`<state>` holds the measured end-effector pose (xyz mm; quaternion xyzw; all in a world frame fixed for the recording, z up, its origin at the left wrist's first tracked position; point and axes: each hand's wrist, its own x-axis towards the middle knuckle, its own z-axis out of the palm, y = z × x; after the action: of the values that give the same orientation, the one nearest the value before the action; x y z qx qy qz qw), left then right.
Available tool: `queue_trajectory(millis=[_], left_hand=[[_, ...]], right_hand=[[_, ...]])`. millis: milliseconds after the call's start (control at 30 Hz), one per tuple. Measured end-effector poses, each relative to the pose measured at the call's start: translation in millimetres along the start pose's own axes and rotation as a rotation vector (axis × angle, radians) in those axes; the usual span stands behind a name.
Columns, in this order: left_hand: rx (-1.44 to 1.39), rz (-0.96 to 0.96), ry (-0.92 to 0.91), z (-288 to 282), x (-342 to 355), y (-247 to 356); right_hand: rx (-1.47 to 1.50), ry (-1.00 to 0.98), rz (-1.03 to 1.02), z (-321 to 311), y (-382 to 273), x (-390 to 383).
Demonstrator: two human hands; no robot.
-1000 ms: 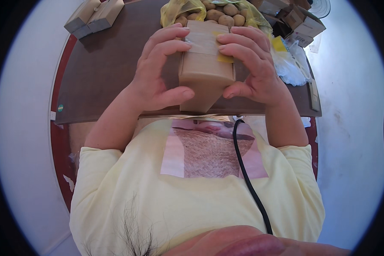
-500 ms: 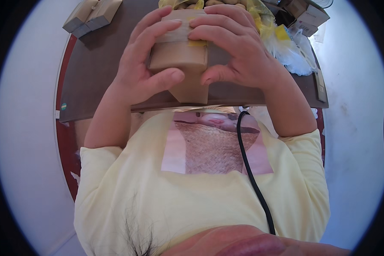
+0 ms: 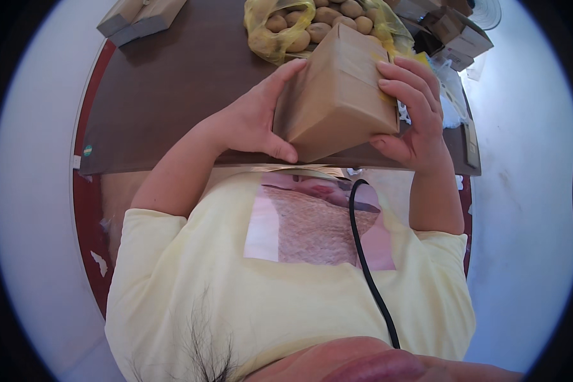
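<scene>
A brown cardboard box point(image 3: 337, 95), with a strip of tape across its upper face, is held tilted between both hands above the table's near edge. My left hand point(image 3: 261, 114) grips its left side, the thumb at the lower corner and the other fingers mostly hidden behind the box. On the right side, my right hand point(image 3: 417, 114) has its fingers curled over the top edge and its thumb pressed near the lower corner.
Behind the box, a yellow plastic bag point(image 3: 261, 43) of potatoes point(image 3: 318, 32) lies on the dark brown table point(image 3: 165, 102). Closed cardboard boxes point(image 3: 149, 22) sit far left. At the far right are open cartons point(image 3: 458, 32) and a white plastic bag point(image 3: 451, 105).
The box has moved right and turned, tilting its faces differently. Both hands shifted right with it, the left now lower on its side. The potato bag has come into fuller view.
</scene>
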<state>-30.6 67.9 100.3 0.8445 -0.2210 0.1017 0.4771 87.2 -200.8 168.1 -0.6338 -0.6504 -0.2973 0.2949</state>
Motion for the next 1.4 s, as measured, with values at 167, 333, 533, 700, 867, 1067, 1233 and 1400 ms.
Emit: queue_trajectory(millis=[167, 333, 533, 700, 867, 1067, 1233, 1400], left_hand=[[0.192, 0.095, -0.018, 22, 15, -5], [0.347, 0.131, -0.068, 42, 42, 3], [0.602, -0.042, -0.220, 52, 61, 17], [0.739, -0.109, -0.292, 56, 63, 20], [0.787, -0.058, -0.259, 51, 56, 21], [0.572, -0.037, -0.035, 30, 21, 7], [0.278, -0.105, 0.158, 32, -11, -16], [0.215, -0.085, 0.174, 31, -24, -24]], right_hand=[[-0.006, 0.027, 0.142, -19, 3, -50], [0.003, 0.025, 0.405, -20, -7, -123], [-0.019, -0.120, 0.697, 13, -14, -181], [-0.065, -0.256, 0.731, 17, -16, -187], [0.108, -0.262, 0.750, 0, 2, -183], [-0.030, -0.246, 0.614, -19, 12, -135], [0.043, -0.343, 0.642, 1, 24, -145], [0.055, -0.294, 0.708, -1, 18, -150]])
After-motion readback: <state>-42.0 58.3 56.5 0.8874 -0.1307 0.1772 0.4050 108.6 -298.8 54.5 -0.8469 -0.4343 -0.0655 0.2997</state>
